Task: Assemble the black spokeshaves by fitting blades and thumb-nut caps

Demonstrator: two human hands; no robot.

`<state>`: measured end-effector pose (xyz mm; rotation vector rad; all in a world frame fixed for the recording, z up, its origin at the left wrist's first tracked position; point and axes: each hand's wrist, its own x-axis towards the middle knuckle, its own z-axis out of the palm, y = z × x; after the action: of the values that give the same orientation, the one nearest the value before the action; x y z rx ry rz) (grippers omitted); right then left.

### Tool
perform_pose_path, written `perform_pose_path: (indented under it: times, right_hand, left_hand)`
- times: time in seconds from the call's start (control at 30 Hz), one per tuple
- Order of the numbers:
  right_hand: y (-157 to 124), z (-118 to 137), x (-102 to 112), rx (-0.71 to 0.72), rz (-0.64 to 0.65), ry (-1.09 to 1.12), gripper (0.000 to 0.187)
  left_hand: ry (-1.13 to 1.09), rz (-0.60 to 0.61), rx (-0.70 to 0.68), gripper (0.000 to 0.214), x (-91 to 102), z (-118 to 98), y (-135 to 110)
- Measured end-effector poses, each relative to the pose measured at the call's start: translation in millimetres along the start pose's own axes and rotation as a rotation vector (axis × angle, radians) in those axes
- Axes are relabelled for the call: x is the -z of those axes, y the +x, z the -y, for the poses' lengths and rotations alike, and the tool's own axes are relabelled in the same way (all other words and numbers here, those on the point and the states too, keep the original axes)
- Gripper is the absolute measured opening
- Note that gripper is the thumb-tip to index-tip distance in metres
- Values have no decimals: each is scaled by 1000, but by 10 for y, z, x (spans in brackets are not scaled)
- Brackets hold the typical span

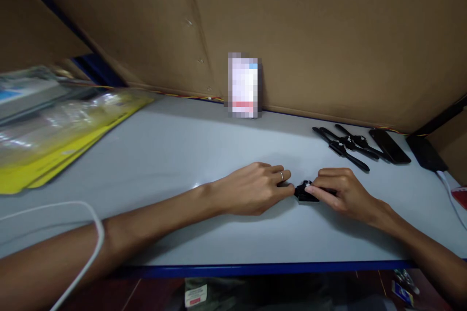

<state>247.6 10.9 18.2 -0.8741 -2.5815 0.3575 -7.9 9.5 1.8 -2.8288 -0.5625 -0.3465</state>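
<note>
A black spokeshave [305, 193] lies low over the front part of the table, its pale metal edge facing me. My left hand [260, 188], with a ring on one finger, is closed around its left end, so that handle is hidden. From the other side, my right hand [337, 192] pinches at the middle of the tool, thumb and fingertips by a small whitish spot. Part of the right handle shows under those fingers. Farther back on the right lie several more black spokeshaves [345, 145], overlapping one another, with whitish bits at their middles.
A black phone [390, 146] and a dark device with a white cable [427, 153] lie at the right. A blurred-out upright screen [243, 86] leans on the cardboard wall [328, 34]. Yellow sheets under clear plastic [73, 126] cover the left. A white cable [99, 233] crosses my left forearm.
</note>
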Motion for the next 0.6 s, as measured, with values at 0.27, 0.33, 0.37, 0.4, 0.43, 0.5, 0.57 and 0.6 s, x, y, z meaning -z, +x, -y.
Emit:
perform_pose_path:
  times: [0.27,0.33,0.37,0.4,0.43,0.5,0.57,0.6]
  right_hand:
    - [5,4,4,-30,2,-45,47]
    - [12,25,8,-23,27,29,46]
    - [16,34,10,-27,29,52,44]
    - [19,38,11,-35,26,61,42]
    - [21,37,13,-46,17,60,40]
    - [22,18,25,-65,-19,53,35]
    - [18,-14,60,-72,-58,45,31]
    - [14,-30,91,-70,-68,41,30]
  left_hand:
    - [-6,11,6,17,-4,-3,2]
    - [-9,7,5,17,-5,0,0]
    - [-10,5,5,18,-4,2,-1]
    - [-11,3,5,18,-2,3,-1]
    - [-10,3,5,18,2,3,0]
    - [-9,6,6,18,11,2,2]
    - [-10,14,11,18,19,0,6]
    - [-10,19,14,18,22,-2,8]
